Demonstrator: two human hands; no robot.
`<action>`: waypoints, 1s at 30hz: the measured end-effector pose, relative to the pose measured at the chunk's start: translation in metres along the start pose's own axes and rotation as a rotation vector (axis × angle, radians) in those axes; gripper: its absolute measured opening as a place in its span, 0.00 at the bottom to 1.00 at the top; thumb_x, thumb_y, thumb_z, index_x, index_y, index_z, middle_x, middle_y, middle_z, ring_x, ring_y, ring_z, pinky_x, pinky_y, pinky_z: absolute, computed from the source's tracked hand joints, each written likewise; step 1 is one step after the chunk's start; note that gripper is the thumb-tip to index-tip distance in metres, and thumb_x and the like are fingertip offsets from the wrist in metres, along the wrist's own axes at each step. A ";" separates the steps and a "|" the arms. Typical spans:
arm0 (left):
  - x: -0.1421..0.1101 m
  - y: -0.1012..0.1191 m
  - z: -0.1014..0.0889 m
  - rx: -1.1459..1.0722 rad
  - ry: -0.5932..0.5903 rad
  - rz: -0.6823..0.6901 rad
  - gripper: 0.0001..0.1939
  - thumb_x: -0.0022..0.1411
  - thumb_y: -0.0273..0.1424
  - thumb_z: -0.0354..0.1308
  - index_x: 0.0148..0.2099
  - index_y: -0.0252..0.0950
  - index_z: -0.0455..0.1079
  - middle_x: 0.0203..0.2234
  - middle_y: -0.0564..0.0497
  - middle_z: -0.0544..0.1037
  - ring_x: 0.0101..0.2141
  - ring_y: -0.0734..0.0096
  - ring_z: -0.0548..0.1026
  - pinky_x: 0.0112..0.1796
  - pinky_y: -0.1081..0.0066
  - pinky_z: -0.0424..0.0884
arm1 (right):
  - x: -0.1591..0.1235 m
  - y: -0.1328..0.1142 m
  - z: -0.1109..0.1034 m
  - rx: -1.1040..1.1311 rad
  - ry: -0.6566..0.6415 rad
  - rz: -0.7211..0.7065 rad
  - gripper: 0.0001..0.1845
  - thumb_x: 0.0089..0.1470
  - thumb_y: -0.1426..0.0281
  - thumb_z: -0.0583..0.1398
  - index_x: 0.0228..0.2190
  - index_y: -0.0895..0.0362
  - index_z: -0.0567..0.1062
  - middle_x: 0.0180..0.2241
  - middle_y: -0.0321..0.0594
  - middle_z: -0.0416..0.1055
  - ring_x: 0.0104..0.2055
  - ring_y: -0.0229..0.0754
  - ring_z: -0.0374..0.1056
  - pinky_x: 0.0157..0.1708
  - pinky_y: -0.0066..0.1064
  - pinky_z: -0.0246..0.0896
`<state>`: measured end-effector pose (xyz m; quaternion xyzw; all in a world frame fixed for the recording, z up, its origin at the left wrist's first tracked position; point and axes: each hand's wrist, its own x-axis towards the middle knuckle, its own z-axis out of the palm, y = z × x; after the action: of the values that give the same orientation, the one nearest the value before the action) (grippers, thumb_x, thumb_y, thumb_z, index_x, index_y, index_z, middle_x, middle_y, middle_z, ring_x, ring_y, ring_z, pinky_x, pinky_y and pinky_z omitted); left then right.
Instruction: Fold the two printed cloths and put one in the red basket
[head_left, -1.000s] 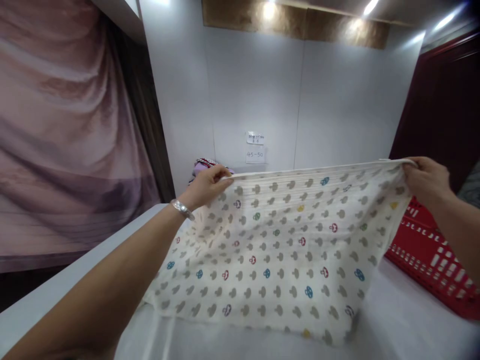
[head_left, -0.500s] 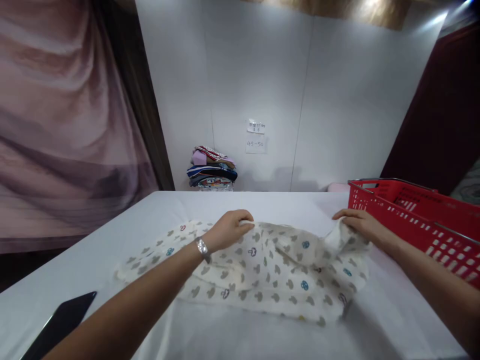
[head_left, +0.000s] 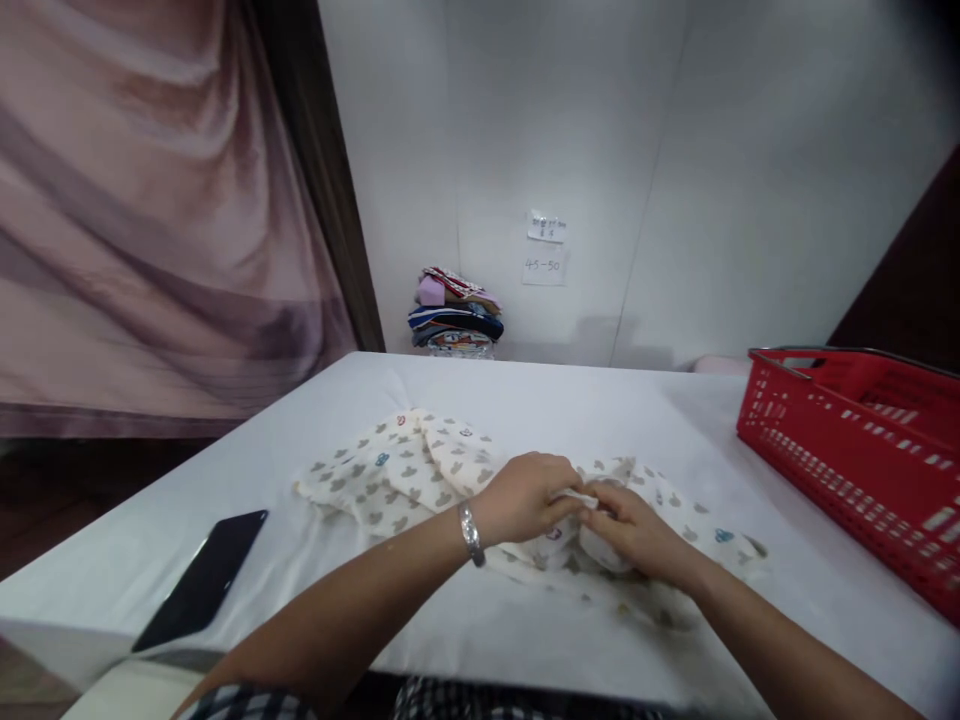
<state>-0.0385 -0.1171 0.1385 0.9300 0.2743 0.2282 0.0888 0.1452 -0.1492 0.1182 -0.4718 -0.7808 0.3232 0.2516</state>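
A white garment (head_left: 405, 480) printed with grey shapes and a few blue and red ones lies rumpled across the table. Whether it is a top or trousers, I cannot tell. My left hand (head_left: 532, 495), with a silver bracelet at the wrist, pinches a gathered edge of the cloth near the middle. Close against it, my right hand (head_left: 630, 525) grips the same bunched part, its fingertips almost meeting the left ones. The cloth under both hands is partly hidden by them.
A red plastic basket (head_left: 847, 450) stands at the right. Folded clothes (head_left: 456, 315) are stacked at the table's back edge by the wall. A black phone (head_left: 202, 580) lies at the left front of the white table (head_left: 585, 400). Paper labels (head_left: 544, 265) hang on the wall.
My right hand has come leftward from the garment's right end to meet my left hand. The cloth between them is now bunched. The view has shifted slightly.
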 end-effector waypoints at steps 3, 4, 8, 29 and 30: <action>-0.012 -0.009 -0.004 -0.015 -0.121 0.054 0.06 0.55 0.35 0.57 0.36 0.41 0.69 0.28 0.55 0.74 0.33 0.72 0.69 0.40 0.69 0.59 | -0.018 0.012 0.000 0.006 -0.139 -0.036 0.15 0.56 0.60 0.50 0.25 0.56 0.66 0.22 0.32 0.63 0.25 0.35 0.57 0.24 0.23 0.51; -0.017 -0.012 -0.004 -0.016 -0.165 0.074 0.07 0.54 0.36 0.58 0.35 0.41 0.69 0.27 0.55 0.75 0.32 0.71 0.69 0.40 0.68 0.59 | -0.026 0.015 0.000 -0.009 -0.186 -0.032 0.15 0.56 0.60 0.50 0.24 0.56 0.65 0.22 0.32 0.62 0.25 0.34 0.57 0.23 0.23 0.50; -0.035 -0.025 0.004 0.024 -0.274 0.142 0.05 0.49 0.34 0.60 0.29 0.39 0.69 0.23 0.54 0.73 0.32 0.70 0.69 0.43 0.67 0.58 | -0.050 0.017 0.003 -0.079 -0.271 0.012 0.15 0.55 0.59 0.51 0.25 0.55 0.67 0.22 0.32 0.65 0.25 0.35 0.59 0.24 0.24 0.51; -0.035 -0.129 -0.103 0.663 0.089 -0.326 0.05 0.47 0.25 0.51 0.27 0.38 0.68 0.25 0.49 0.73 0.41 0.60 0.67 0.55 0.48 0.37 | 0.010 0.082 -0.137 -0.500 0.571 0.250 0.16 0.50 0.54 0.52 0.33 0.50 0.70 0.24 0.40 0.72 0.28 0.48 0.68 0.25 0.33 0.56; -0.042 -0.129 -0.101 0.653 0.096 -0.330 0.05 0.48 0.26 0.51 0.27 0.38 0.68 0.25 0.49 0.73 0.41 0.60 0.67 0.56 0.49 0.36 | 0.011 0.085 -0.140 -0.512 0.585 0.267 0.15 0.50 0.54 0.52 0.33 0.50 0.69 0.24 0.40 0.72 0.28 0.48 0.68 0.25 0.33 0.56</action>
<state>-0.1782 -0.0291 0.1743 0.8406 0.4830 0.1546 -0.1903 0.2870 -0.0726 0.1486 -0.6884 -0.6635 0.0007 0.2932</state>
